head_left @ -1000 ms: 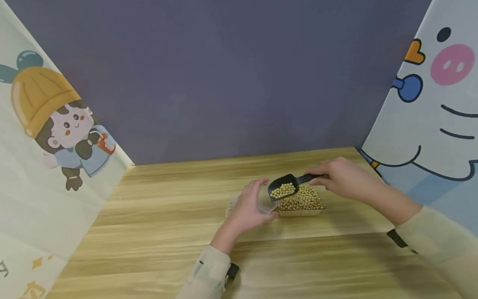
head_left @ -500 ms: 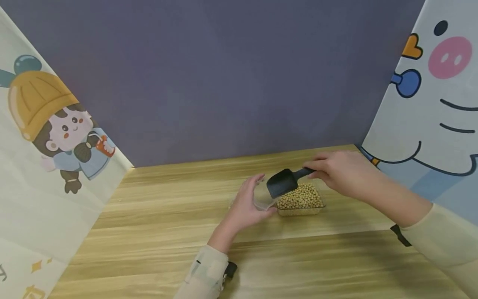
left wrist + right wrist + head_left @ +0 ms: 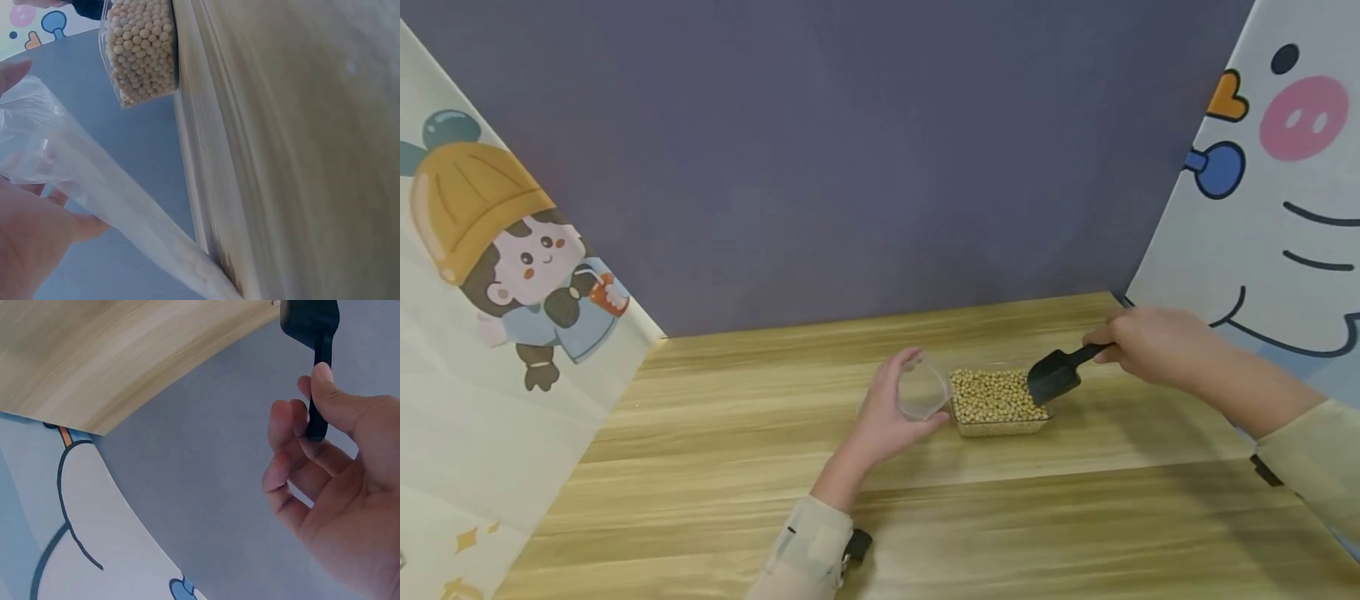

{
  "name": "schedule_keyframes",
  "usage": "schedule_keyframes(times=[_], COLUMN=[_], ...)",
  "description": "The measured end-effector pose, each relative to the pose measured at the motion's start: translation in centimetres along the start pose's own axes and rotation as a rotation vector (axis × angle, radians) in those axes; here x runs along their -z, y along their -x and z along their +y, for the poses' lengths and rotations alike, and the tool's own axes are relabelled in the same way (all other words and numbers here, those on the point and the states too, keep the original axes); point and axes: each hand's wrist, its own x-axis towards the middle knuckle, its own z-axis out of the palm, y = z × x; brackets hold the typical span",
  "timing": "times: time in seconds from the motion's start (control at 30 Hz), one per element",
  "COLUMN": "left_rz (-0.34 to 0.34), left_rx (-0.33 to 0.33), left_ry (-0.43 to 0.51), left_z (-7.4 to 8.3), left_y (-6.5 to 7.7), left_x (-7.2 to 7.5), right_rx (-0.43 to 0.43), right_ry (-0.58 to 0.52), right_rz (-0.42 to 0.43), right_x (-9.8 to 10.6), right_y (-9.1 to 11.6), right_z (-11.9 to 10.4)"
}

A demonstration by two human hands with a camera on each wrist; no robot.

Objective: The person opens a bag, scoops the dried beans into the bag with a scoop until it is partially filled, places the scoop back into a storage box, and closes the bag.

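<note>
A clear plastic bag (image 3: 922, 390) is held by my left hand (image 3: 883, 417), thumb and fingers spread around its opened mouth. In the left wrist view the bag (image 3: 119, 175) hangs down to the wooden surface, with pale lumps faintly visible near its bottom. My right hand (image 3: 1157, 346) grips a black scoop (image 3: 1054, 377) by its handle, pinched between thumb and fingers. The scoop's blade overlaps the right end of a clear rectangular container (image 3: 1000, 428) full of yellowish soybeans (image 3: 996, 396). This container stands just right of the bag.
The wooden tabletop (image 3: 722, 467) meets a dark grey-blue wall (image 3: 880, 167) at its back edge. Printed cartoon panels stand at the left (image 3: 460, 350) and right (image 3: 1300, 250). A black wrist strap (image 3: 857, 546) shows at the left sleeve.
The scoop, which held soybeans over the bag, tipped over at its mouth and has moved right to the container. The left hand shifted slightly left, still holding the bag.
</note>
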Motion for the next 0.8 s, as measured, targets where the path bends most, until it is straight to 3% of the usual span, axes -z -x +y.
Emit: schedule_keyframes(times=[0.23, 0.47, 0.8], left_rz=[-0.007, -0.005, -0.018], left_rx=[0.001, -0.003, 0.010], left_ry=[-0.004, -0.002, -0.021], left_z=[0.2, 0.3, 0.4], left_y=[0.1, 0.1, 0.2], left_x=[0.1, 0.2, 0.5], right_rx=[-0.042, -0.014, -0.115], right_ry=[-0.123, -0.278, -0.606], right_rz=[-0.055, -0.066, -0.174], right_x=[-1.0, -2.9, -6.0], right_y=[-0.2, -0.1, 0.7], right_z=[-0.3, -0.3, -1.1])
